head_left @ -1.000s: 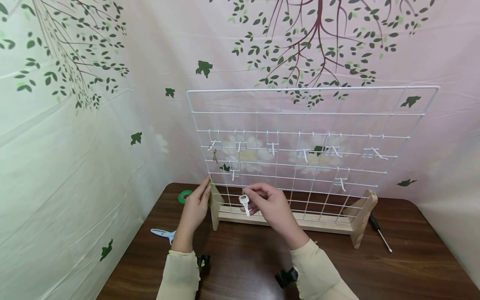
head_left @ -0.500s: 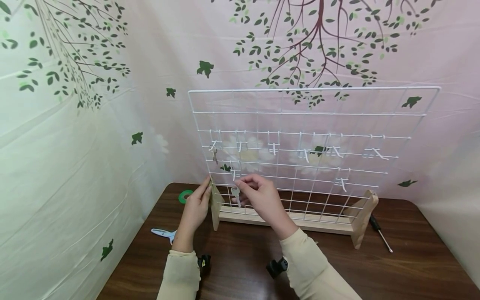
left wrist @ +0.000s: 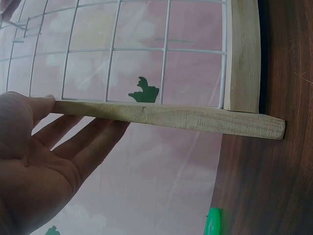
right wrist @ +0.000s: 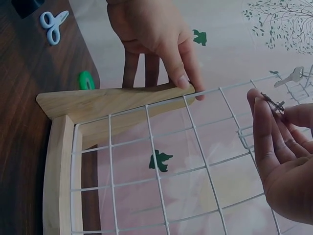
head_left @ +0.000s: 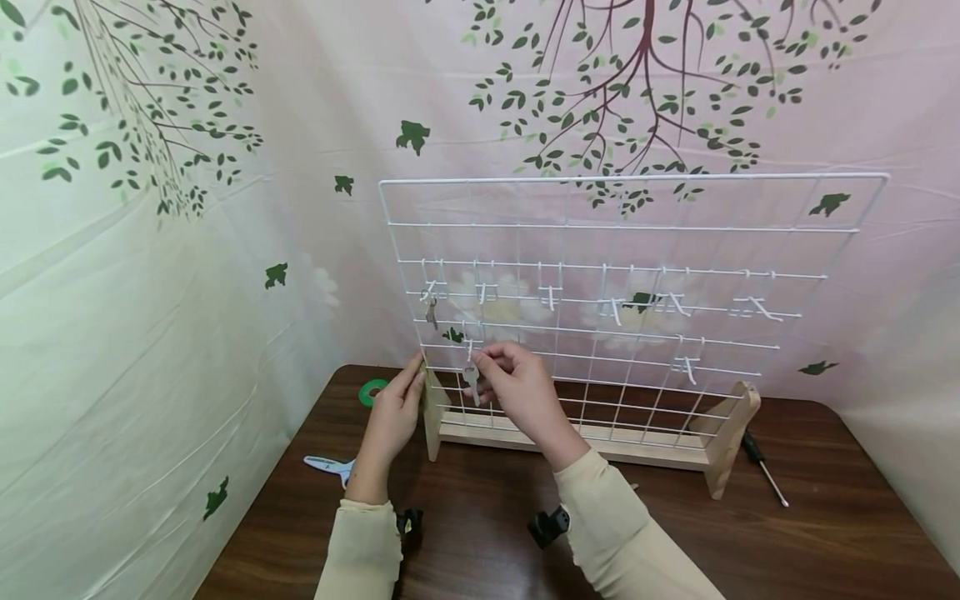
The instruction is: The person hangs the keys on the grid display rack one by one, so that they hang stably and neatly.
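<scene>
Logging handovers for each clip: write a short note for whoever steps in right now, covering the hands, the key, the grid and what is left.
Left hand: open, fingers braced against the wooden left foot of the white wire grid.
Right hand: pinches a silver key right below the lower-left hook; not hung yet.
Done: one key hangs on the top-left hook.
Left: the held key is still off its hook; the other hooks look bare.
On the table: scissors and green tape roll to the left, screwdriver to the right.
</scene>
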`<state>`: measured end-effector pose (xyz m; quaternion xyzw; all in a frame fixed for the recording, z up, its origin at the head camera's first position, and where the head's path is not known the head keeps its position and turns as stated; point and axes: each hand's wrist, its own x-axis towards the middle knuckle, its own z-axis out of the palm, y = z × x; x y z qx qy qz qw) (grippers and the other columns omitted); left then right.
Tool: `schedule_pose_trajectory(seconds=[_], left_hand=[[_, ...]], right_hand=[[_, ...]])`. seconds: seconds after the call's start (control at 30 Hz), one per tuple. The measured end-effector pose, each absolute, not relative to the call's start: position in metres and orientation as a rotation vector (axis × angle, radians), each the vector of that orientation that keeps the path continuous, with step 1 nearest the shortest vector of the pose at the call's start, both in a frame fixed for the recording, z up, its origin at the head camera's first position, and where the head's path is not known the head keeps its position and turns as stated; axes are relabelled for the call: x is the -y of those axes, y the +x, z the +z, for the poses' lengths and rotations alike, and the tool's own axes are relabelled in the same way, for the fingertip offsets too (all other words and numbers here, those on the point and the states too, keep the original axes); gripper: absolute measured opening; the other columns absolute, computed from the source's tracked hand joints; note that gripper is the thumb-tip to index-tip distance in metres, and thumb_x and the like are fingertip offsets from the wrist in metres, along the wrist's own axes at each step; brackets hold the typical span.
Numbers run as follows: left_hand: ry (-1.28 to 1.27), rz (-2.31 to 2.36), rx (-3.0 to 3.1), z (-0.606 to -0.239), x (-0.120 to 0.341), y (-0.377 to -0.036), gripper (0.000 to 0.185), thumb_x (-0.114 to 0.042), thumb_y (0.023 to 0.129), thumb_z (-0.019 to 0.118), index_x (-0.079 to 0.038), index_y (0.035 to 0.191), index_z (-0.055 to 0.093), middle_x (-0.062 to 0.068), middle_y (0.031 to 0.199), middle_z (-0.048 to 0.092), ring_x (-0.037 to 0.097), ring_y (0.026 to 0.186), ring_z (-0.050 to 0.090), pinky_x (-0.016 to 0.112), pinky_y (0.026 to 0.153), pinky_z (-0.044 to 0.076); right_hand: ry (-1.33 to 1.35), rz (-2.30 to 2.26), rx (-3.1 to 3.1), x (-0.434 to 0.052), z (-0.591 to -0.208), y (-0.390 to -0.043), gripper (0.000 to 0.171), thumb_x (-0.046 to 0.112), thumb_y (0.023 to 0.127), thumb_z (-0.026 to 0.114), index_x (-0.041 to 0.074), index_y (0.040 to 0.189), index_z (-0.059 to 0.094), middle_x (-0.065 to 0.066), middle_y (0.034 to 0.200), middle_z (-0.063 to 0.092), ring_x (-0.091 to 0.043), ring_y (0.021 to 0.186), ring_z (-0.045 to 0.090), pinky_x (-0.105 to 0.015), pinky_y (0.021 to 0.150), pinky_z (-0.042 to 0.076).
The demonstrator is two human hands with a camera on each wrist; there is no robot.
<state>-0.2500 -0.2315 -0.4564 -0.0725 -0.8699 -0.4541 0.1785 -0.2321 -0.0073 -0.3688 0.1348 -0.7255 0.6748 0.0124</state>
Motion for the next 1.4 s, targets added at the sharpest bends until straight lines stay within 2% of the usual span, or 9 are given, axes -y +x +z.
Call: schedule_pose_trajectory(seconds=[0.17,0.37,0.53,0.8,1.0,1.17,1.4], left_hand=[[-0.204,-1.288,2.458,-0.455,0.231,-0.251,0.049,-0.027,0.115,0.050,-0.022,0.164,0.045,0.012,0.163,0.052,0.036,0.148,0.055,0.058,0.117,0.050],[-0.202,-1.282,2.460,-0.457,0.231,-0.250,0.049,-0.027,0.116,0.050,-0.021,0.164,0.045,0.013,0.164,0.051,0.037,0.148,0.055,0.058,0.117,0.050],[-0.197,-1.298,2.458,-0.461,0.231,-0.248,0.049,-0.025,0.115,0.051,-0.020,0.164,0.046,0.013,0.163,0.051,0.036,0.148,0.054,0.058,0.117,0.051],[-0.207,-1.284,2.454,-0.460,0.233,-0.249,0.050,-0.028,0.115,0.051,-0.021,0.164,0.046,0.013,0.163,0.052,0.036,0.148,0.055,0.058,0.116,0.051],[-0.201,-1.281,2.466,-0.460,0.233,-0.248,0.050,-0.027,0.115,0.051,-0.020,0.164,0.045,0.013,0.164,0.051,0.037,0.149,0.054,0.058,0.117,0.050],[-0.198,-1.290,2.462,-0.460,0.233,-0.247,0.049,-0.027,0.115,0.051,-0.021,0.164,0.046,0.012,0.164,0.050,0.035,0.149,0.053,0.057,0.118,0.050],[-0.212,-1.282,2.462,-0.459,0.233,-0.251,0.050,-0.029,0.115,0.051,-0.019,0.164,0.046,0.015,0.164,0.051,0.037,0.149,0.053,0.059,0.117,0.050]], right_hand=[[0.416,2.084,2.252,0.007,-0.371,-0.235,0.019,0.018,0.108,0.066,0.001,0.114,0.073,-0.019,0.099,0.079,-0.025,0.075,0.081,-0.050,0.075,0.068],[0.411,2.045,2.253,0.008,-0.377,-0.237,0.018,0.017,0.107,0.067,0.001,0.113,0.074,-0.019,0.100,0.079,-0.025,0.076,0.080,-0.040,0.070,0.068],[0.403,2.028,2.264,0.009,-0.383,-0.236,0.019,0.018,0.107,0.067,0.001,0.112,0.074,-0.020,0.096,0.079,-0.017,0.072,0.076,-0.045,0.069,0.067],[0.346,2.031,2.272,0.000,-0.391,-0.234,0.023,0.023,0.109,0.066,0.002,0.112,0.074,-0.018,0.105,0.079,-0.019,0.085,0.077,-0.034,0.075,0.067],[0.260,1.999,2.315,-0.017,-0.404,-0.227,0.022,0.023,0.108,0.067,0.003,0.113,0.074,-0.018,0.108,0.081,-0.023,0.087,0.080,-0.037,0.079,0.068],[0.217,1.991,2.334,-0.041,-0.415,-0.218,0.022,0.022,0.109,0.066,0.002,0.115,0.073,-0.020,0.109,0.080,-0.025,0.089,0.080,-0.034,0.077,0.067],[0.118,1.957,2.351,-0.079,-0.429,-0.214,0.026,0.023,0.110,0.064,0.000,0.119,0.071,-0.021,0.111,0.080,-0.019,0.086,0.080,-0.030,0.076,0.067]])
